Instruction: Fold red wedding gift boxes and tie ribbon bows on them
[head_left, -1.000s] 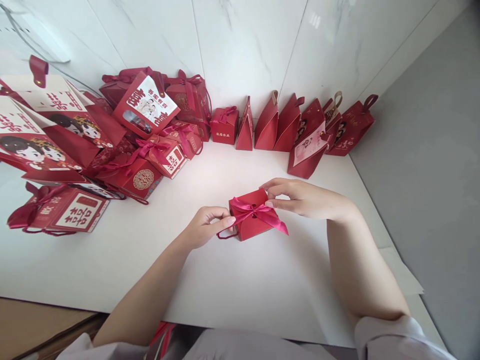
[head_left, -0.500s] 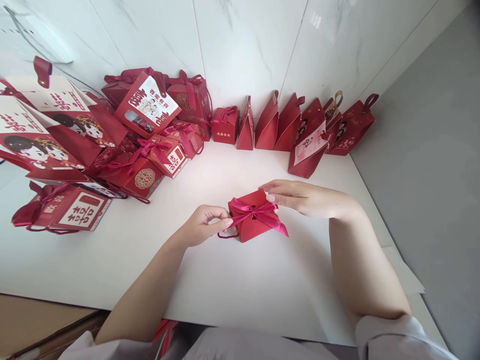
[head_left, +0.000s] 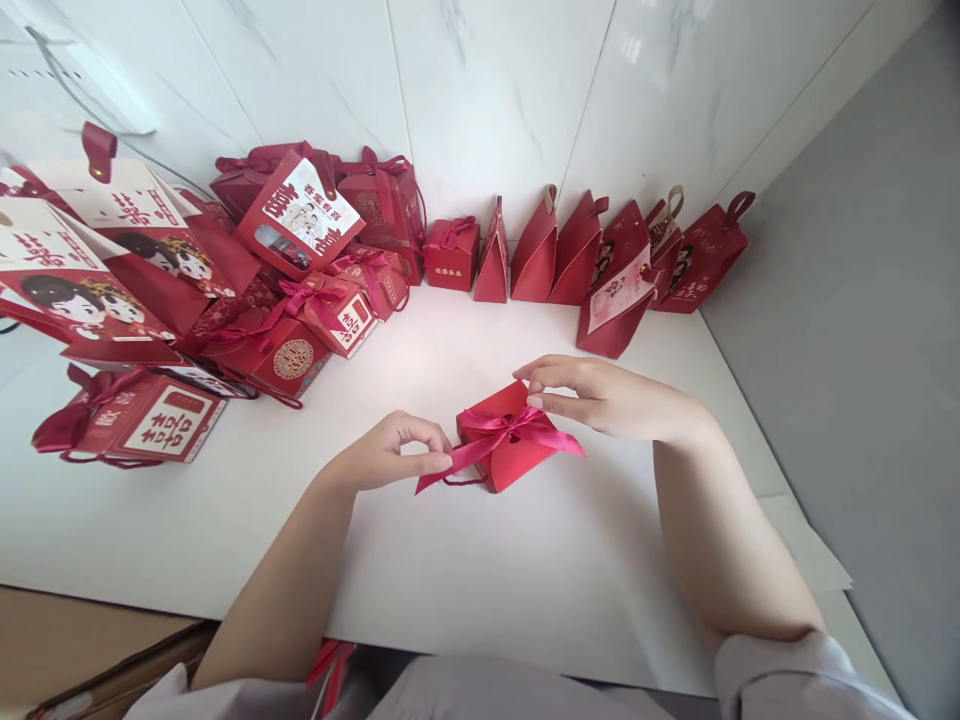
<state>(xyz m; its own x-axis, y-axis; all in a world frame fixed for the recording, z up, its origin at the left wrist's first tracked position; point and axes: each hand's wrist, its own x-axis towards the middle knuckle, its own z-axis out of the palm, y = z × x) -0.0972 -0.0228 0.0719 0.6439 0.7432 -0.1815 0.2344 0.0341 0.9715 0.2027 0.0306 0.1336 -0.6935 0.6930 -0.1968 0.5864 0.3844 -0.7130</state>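
A small red gift box lies on the white table in front of me, a pink-red satin ribbon tied in a bow over its top. My left hand is at the box's left side, thumb and forefinger pinched on a ribbon tail that slants down to the left. A twisted red cord pokes out below that tail. At the box's upper right corner, my right hand has its thumb and forefinger brought together on the bow's loop. The other ribbon tail spreads to the right beneath this hand.
Finished-looking red boxes with ribbons crowd the table's left side. Taller bags with cartoon figures stand behind them. Pointed red boxes line the tiled wall. A grey panel bounds the right side.
My left hand has drawn slightly left, and the left ribbon tail now stretches out past the box. My right fingers have curled from the box edge onto the bow.
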